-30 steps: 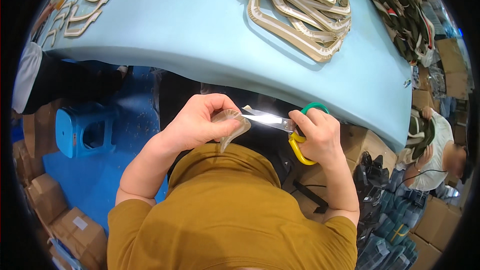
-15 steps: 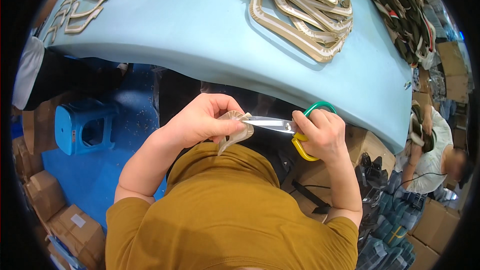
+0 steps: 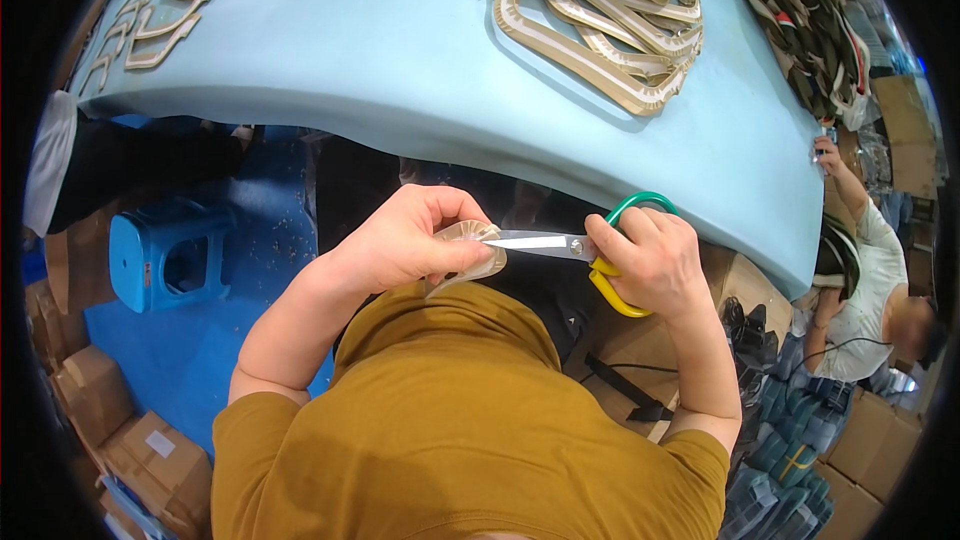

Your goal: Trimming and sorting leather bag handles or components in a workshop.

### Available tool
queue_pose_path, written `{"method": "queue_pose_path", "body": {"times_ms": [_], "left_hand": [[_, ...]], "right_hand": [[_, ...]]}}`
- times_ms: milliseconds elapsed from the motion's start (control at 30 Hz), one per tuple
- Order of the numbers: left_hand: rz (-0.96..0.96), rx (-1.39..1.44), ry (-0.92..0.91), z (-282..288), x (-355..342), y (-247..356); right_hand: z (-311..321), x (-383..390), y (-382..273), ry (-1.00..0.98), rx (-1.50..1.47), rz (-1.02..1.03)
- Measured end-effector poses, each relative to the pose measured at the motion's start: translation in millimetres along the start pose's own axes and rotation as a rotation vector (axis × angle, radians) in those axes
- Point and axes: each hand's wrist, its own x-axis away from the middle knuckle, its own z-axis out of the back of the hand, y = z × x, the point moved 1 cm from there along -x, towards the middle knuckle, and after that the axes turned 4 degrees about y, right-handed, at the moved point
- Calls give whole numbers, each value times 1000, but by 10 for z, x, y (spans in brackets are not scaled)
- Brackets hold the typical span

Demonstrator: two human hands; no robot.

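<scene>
My left hand (image 3: pixel 405 238) pinches a small curved beige strip (image 3: pixel 490 265) between thumb and fingers, in front of my body and below the table edge. Its outer edge shows pale notches. Scissors (image 3: pixel 530 243) with one green and one yellow handle sit in my right hand (image 3: pixel 652 262), the fingers wrapped through the loops. The blades point left and lie nearly together, their tips at the strip's edge beside my left thumb. Whether the tips are in the material cannot be made out.
On the blue-covered table (image 3: pixel 380 50) lie a pile of curved beige strips (image 3: pixel 590 60) and smaller pieces (image 3: pixel 165 35) at far left. Dark fabric parts (image 3: pixel 790 20) heap at the right end. A blue stool (image 3: pixel 170 258) stands left; a co-worker (image 3: pixel 865 300) is at right.
The scissor blades have come closer together, and my right hand has moved slightly right. My left hand stays nearly still. At right, the co-worker's arm has reached up to the table's edge.
</scene>
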Motion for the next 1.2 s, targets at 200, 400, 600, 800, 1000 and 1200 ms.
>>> {"method": "queue_pose_path", "body": {"times_ms": [200,400,600,800,1000,1200], "left_hand": [[5,7,-29,-22,-1,65],[0,51,-43,-13,-20,47],[-24,26,-36,-35,-30,70],[-39,95,-20,-41,-33,-22],[-84,350,5,-139,-43,-97],[-162,172,109,-283,-161,-165]], "right_hand": [[27,3,15,2,-10,-10],[20,22,34,18,12,-4],[6,33,36,48,53,14],[-39,16,17,102,-270,-232],[-260,-80,-309,-16,-1167,-703],[-454,-121,-616,275,-1577,-695]]}}
